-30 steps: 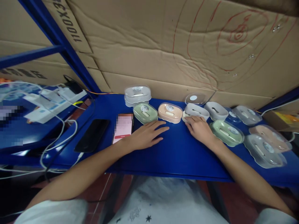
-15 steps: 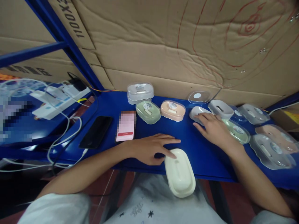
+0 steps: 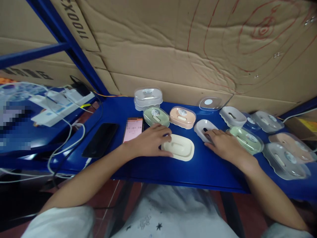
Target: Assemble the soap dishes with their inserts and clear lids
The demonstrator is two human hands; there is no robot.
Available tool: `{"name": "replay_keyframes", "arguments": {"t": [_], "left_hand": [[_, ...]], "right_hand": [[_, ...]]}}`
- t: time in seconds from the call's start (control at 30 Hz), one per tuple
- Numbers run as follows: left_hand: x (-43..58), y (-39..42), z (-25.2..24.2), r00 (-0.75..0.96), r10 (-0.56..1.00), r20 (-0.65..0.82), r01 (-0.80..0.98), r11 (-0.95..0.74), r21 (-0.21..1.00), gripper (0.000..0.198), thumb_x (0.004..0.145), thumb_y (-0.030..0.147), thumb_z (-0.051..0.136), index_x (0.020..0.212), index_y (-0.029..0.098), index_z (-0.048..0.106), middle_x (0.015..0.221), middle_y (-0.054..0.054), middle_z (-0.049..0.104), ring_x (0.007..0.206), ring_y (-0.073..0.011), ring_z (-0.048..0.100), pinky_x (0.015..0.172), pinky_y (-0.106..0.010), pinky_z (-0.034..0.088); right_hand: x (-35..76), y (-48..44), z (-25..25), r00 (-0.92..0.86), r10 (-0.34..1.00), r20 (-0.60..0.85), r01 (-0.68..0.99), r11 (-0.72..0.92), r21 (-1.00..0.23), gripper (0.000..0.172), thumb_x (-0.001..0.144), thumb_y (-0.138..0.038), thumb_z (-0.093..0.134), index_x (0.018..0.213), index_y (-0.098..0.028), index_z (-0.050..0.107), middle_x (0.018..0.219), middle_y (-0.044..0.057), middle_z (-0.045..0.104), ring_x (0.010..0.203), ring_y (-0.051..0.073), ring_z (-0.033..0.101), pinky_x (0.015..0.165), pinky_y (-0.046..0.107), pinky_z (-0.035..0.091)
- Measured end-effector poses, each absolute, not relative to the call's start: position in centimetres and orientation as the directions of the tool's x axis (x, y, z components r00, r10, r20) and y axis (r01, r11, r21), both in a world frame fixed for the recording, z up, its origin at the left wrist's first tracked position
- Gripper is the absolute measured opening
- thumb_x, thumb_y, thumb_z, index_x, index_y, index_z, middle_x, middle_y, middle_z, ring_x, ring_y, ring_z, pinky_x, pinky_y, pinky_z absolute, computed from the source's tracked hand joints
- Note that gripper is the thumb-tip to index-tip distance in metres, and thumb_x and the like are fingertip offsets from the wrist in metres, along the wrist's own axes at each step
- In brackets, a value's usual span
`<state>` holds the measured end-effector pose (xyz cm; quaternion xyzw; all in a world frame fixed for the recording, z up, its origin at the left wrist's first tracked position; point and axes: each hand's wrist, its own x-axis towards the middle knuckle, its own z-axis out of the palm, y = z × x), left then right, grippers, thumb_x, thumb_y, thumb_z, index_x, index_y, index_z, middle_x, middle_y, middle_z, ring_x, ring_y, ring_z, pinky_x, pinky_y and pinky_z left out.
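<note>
On the blue table lies a cream oval soap dish (image 3: 182,148), its hollow facing up. My left hand (image 3: 151,140) grips its left end between thumb and fingers. Farther right, a pale grey soap dish (image 3: 201,127) with a dark slot in it is held at its right side by my right hand (image 3: 224,145), fingers over the rim. That hand hides part of it. Behind them sit a peach soap dish (image 3: 182,122) and a green soap dish (image 3: 151,112), both under clear lids. A loose clear lid (image 3: 215,105) lies near the cardboard.
Several lidded dishes, one a green dish (image 3: 249,140), fill the right side. A black phone (image 3: 100,140) and a lit phone (image 3: 133,129) lie left. Beyond them are a white power strip (image 3: 59,110) and cables. A cardboard wall (image 3: 148,49) stands behind.
My left hand has moved the cream dish from the table's front edge up and left onto the table. The pale grey dish has come slightly nearer with my right hand.
</note>
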<state>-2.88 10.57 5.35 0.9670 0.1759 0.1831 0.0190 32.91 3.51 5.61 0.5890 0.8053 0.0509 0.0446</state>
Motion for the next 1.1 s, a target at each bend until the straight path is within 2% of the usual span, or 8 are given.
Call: {"name": "replay_keyframes", "arguments": {"t": [0.17,0.23,0.5,0.6,0.7,0.8,0.93,1.1], "left_hand": [[-4.7,11.3,7.8,0.629,0.636,0.448,0.719,-0.695,-0.022,0.046,0.103,0.054,0.055,0.078,0.019,0.07,0.073,-0.007,0.07,0.072,-0.0237,0.069,0.073,-0.036,0.051],[-4.8,11.8,7.5,0.594,0.685,0.422,0.766,-0.642,-0.035,0.049,0.104,0.057,0.052,0.079,0.019,0.07,0.072,-0.007,0.071,0.069,-0.0236,0.069,0.068,-0.034,0.051],[-3.6,12.0,5.7,0.744,0.567,0.355,0.511,-0.824,0.244,0.04,0.113,0.047,0.045,0.125,0.018,0.07,0.129,-0.012,0.073,0.12,-0.0293,0.071,0.103,-0.043,0.056],[-3.4,11.1,5.6,0.839,0.452,0.303,0.358,-0.878,0.318,0.044,0.104,0.055,0.064,0.133,0.022,0.066,0.137,-0.011,0.069,0.125,-0.0287,0.068,0.109,-0.044,0.053],[-3.0,10.4,5.2,0.879,0.4,0.259,0.317,-0.897,0.309,0.066,0.089,0.056,0.084,0.143,0.026,0.059,0.148,-0.012,0.06,0.133,-0.0332,0.062,0.115,-0.048,0.051],[-2.8,10.4,4.7,0.863,0.409,0.295,0.347,-0.906,0.24,0.073,0.086,0.048,0.088,0.148,0.025,0.056,0.151,-0.016,0.055,0.138,-0.0385,0.057,0.118,-0.056,0.048],[-2.9,10.9,4.2,0.856,0.371,0.361,0.337,-0.929,0.154,0.073,0.09,0.044,0.085,0.152,0.022,0.053,0.152,-0.019,0.053,0.141,-0.0403,0.055,0.117,-0.059,0.05],[-2.6,11.0,3.9,0.907,0.298,0.298,0.292,-0.954,0.066,0.045,0.099,0.044,0.075,0.134,0.017,0.067,0.139,-0.018,0.067,0.131,-0.0361,0.064,0.11,-0.053,0.055]], "right_hand": [[31.1,2.4,7.0,-0.441,0.895,-0.063,0.897,0.442,0.004,0.04,0.102,-0.046,0.06,0.135,-0.024,0.065,0.135,0.015,0.072,0.108,0.034,0.074,0.098,0.052,0.054],[30.7,2.4,7.3,-0.448,0.892,-0.06,0.894,0.447,-0.034,0.038,0.102,-0.046,0.06,0.132,-0.023,0.065,0.131,0.014,0.074,0.104,0.033,0.074,0.098,0.052,0.053],[30.1,2.8,7.7,-0.427,0.904,0.023,0.901,0.427,-0.075,0.039,0.103,-0.046,0.057,0.133,-0.021,0.062,0.134,0.015,0.073,0.113,0.036,0.073,0.1,0.052,0.051],[29.9,2.8,7.5,-0.444,0.894,0.066,0.885,0.449,-0.126,0.041,0.105,-0.048,0.055,0.136,-0.021,0.061,0.138,0.015,0.072,0.118,0.036,0.072,0.102,0.053,0.05],[29.4,2.7,7.5,-0.514,0.85,0.115,0.825,0.526,-0.208,0.042,0.107,-0.049,0.055,0.138,-0.022,0.061,0.136,0.013,0.072,0.119,0.033,0.071,0.104,0.05,0.05],[28.5,2.4,7.1,-0.607,0.781,0.149,0.737,0.623,-0.263,0.039,0.109,-0.045,0.055,0.14,-0.023,0.062,0.132,0.011,0.074,0.12,0.028,0.07,0.106,0.047,0.049],[27.0,2.2,5.9,-0.701,0.677,0.224,0.644,0.736,-0.209,0.035,0.111,-0.033,0.051,0.143,-0.024,0.062,0.139,0.01,0.071,0.129,0.026,0.065,0.111,0.048,0.047],[25.9,2.0,4.7,-0.734,0.614,0.291,0.646,0.763,0.019,0.037,0.11,-0.028,0.053,0.143,-0.016,0.063,0.136,0.013,0.072,0.126,0.029,0.065,0.11,0.048,0.048]]}}
